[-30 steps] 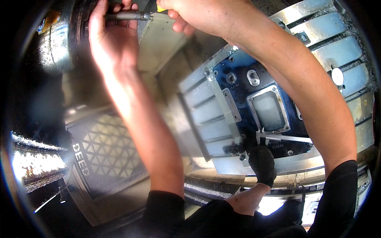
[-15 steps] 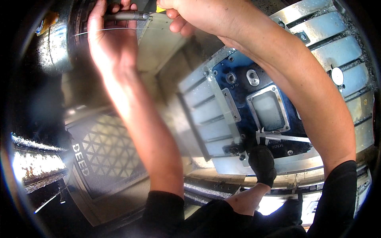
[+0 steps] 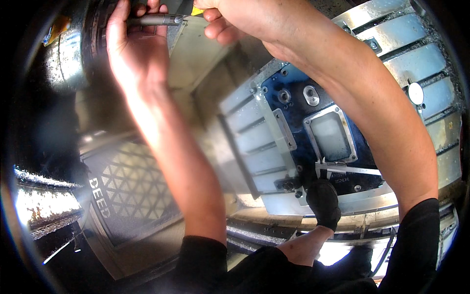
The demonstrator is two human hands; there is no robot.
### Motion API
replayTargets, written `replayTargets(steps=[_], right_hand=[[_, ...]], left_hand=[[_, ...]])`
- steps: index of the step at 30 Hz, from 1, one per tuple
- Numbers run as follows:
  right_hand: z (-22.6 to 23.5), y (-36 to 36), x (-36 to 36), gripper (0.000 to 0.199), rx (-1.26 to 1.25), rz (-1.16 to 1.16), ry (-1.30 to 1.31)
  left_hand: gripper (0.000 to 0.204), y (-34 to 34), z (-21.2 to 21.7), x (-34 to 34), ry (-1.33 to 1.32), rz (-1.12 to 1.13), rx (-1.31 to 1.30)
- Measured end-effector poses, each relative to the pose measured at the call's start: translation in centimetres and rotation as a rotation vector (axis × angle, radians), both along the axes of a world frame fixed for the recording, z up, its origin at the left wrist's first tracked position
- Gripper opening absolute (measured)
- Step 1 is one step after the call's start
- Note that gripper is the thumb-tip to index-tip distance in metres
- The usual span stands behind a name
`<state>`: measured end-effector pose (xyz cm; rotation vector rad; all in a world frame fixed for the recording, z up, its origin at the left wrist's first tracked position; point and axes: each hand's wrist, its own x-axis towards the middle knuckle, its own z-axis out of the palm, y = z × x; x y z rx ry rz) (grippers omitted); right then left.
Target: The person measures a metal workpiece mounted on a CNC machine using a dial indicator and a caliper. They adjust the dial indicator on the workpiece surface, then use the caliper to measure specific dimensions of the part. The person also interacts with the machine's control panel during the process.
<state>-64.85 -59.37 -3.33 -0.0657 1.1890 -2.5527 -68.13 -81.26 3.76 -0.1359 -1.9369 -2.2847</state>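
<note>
At the top left, my left hand (image 3: pixel 139 56) has its palm toward me, with its fingers curled round a grey, round-shanked cutting tool (image 3: pixel 154 20). The tool lies level, its notched tip pointing right. Beside that tip, my right hand (image 3: pixel 225 22) is closed on a yellow-handled screwdriver (image 3: pixel 197 11). Its thin shaft reaches toward the tip of the cutting tool; whether they touch is too small to tell. The upper frame edge cuts off part of both hands.
A dark blue plate (image 3: pixel 295 115) with a square opening is clamped on the slotted machine table (image 3: pixel 254 130). A caliper (image 3: pixel 345 169) lies on it, beside my dark shoe (image 3: pixel 323 203). A dial gauge (image 3: pixel 415 93) stands at right. Metal machine parts (image 3: pixel 63 61) flank my left hand.
Both hands have shifted very slightly left, still holding the same things. A thin pale line across my left palm is no longer visible. A dark cable now shows at the lower right.
</note>
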Motion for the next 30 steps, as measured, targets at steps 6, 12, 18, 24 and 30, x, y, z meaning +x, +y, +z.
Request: replayTargets(steps=[6,12,18,24,30], right_hand=[[0.2,0.2,0.2,0.022,-0.013,-0.004,-0.010],[-0.1,-0.3,-0.2,0.024,-0.095,-0.010,-0.040],[0.0,0.9,0.8,0.027,0.141,-0.036,0.108],[-2.5,0.9,-0.4,0.022,0.376,-0.297,0.408],[-4.2,-1.8,-1.4,0.016,0.380,-0.470,0.579]], left_hand=[[0.018,0.2,0.0,-0.1,0.005,0.008,-0.011],[0.018,0.1,0.0,-0.2,0.001,-0.012,0.001],[0.019,-0.1,0.0,-0.1,0.008,-0.002,0.002],[0.022,-0.6,-0.2,-0.3,0.051,0.003,0.013],[0.031,-3.7,-0.3,-1.8,0.031,-0.180,0.093]])
